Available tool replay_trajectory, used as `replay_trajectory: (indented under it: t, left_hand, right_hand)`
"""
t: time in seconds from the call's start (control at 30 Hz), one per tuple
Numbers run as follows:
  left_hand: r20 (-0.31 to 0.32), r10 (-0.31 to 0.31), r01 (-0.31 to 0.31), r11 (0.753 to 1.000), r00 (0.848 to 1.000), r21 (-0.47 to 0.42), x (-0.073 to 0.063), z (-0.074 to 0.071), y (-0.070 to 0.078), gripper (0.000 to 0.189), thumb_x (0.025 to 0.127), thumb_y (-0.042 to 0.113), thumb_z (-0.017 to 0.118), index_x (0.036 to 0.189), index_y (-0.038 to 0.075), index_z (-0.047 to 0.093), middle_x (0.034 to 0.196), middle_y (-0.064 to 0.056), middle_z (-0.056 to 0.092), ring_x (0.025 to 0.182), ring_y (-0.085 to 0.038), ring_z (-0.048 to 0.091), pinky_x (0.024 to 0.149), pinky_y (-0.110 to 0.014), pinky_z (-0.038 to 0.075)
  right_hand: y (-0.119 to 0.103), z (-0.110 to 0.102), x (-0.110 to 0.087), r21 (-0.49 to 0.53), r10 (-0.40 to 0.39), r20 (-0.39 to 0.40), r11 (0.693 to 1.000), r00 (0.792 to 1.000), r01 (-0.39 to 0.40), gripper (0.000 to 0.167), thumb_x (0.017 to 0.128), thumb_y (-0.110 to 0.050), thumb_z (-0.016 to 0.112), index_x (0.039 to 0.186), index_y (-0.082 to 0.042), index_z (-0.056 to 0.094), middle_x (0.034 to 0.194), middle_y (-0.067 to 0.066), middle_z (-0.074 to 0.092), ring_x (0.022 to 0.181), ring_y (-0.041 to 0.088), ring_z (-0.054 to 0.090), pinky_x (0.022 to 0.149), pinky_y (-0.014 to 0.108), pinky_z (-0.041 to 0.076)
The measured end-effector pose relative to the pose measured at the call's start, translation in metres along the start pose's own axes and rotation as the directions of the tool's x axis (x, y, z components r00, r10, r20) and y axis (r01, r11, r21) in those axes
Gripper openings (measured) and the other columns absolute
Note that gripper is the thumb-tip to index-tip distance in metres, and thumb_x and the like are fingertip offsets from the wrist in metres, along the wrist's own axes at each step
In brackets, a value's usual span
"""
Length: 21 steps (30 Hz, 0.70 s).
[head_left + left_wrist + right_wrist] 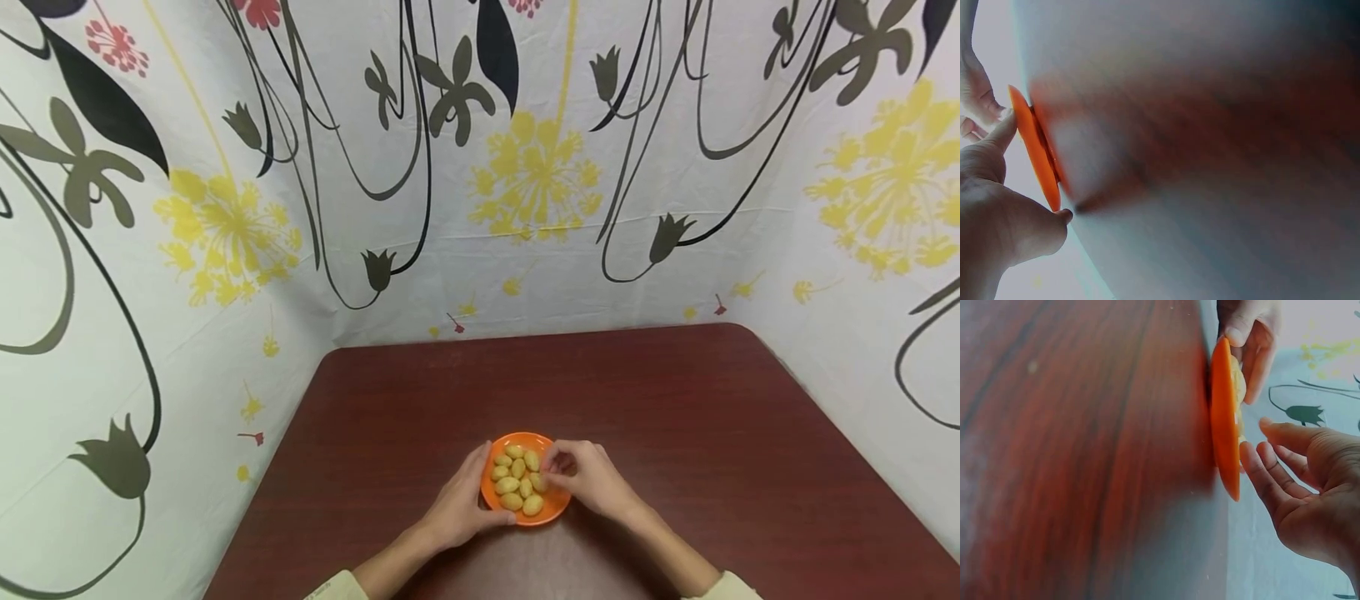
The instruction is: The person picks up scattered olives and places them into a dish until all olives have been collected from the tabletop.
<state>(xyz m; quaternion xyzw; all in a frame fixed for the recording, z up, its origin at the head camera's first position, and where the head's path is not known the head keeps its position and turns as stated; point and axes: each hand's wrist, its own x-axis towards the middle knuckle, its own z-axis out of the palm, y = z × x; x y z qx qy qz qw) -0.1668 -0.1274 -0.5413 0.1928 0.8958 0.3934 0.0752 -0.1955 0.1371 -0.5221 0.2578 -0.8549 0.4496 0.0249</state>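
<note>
An orange plate (553, 505) lies on the dark red-brown table, holding several small yellow oval pieces (507, 485) that look like little fruits or nuts. My left hand (461, 504) grips the plate at its left side, thumb at the near rim and fingers along the far left edge. Over the plate's right side hovers my right hand (596, 479), its fingers bent toward the yellow pieces. In the right wrist view, thumb and fingertips of this right hand (1310, 481) stand apart beside the plate (1225, 419), with nothing between them.
The table (420, 400) extends around the plate on all sides. White cloth (450, 208) printed with yellow flowers and dark stems hangs behind it and along the left and right sides. Light sleeves (337, 587) cover the forearms at the bottom.
</note>
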Motion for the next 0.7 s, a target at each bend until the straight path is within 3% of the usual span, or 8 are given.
replay_trajectory:
  t: [0.3,0.5,0.7]
  left_hand:
    - [0.007,0.001,-0.001,1.000,1.000,0.016,0.008,-0.002,0.000,0.119,0.086,0.048,0.089,0.169,-0.001,0.018,0.172,-0.023,0.024,0.156,-0.038,0.030,0.122,-0.060,0.031]
    - [0.007,-0.020,0.020,1.000,1.000,0.011,0.011,-0.002,0.000,0.119,0.087,0.049,0.088,0.169,-0.001,0.018,0.173,-0.022,0.022,0.157,-0.037,0.028,0.122,-0.060,0.030]
    - [0.004,-0.025,0.025,1.000,1.000,0.015,0.012,-0.004,0.000,0.116,0.088,0.049,0.086,0.168,-0.002,0.018,0.173,-0.023,0.021,0.158,-0.038,0.026,0.122,-0.061,0.029]
  right_hand:
    - [0.000,-0.023,0.000,-0.001,0.021,-0.139,1.000,0.990,-0.022,0.010,0.094,-0.001,0.080,0.102,-0.006,0.077,0.092,-0.002,0.076,0.084,0.011,0.071,0.075,0.031,0.061]
    - [0.004,-0.032,-0.003,0.023,0.096,-0.134,0.995,0.986,-0.094,0.019,0.097,-0.003,0.077,0.116,-0.006,0.078,0.108,0.004,0.079,0.099,0.021,0.076,0.086,0.038,0.062]
    - [0.007,-0.037,-0.007,-0.005,0.091,-0.130,0.996,0.987,-0.092,0.030,0.100,-0.004,0.074,0.130,-0.005,0.075,0.124,0.010,0.077,0.114,0.031,0.073,0.092,0.043,0.060]
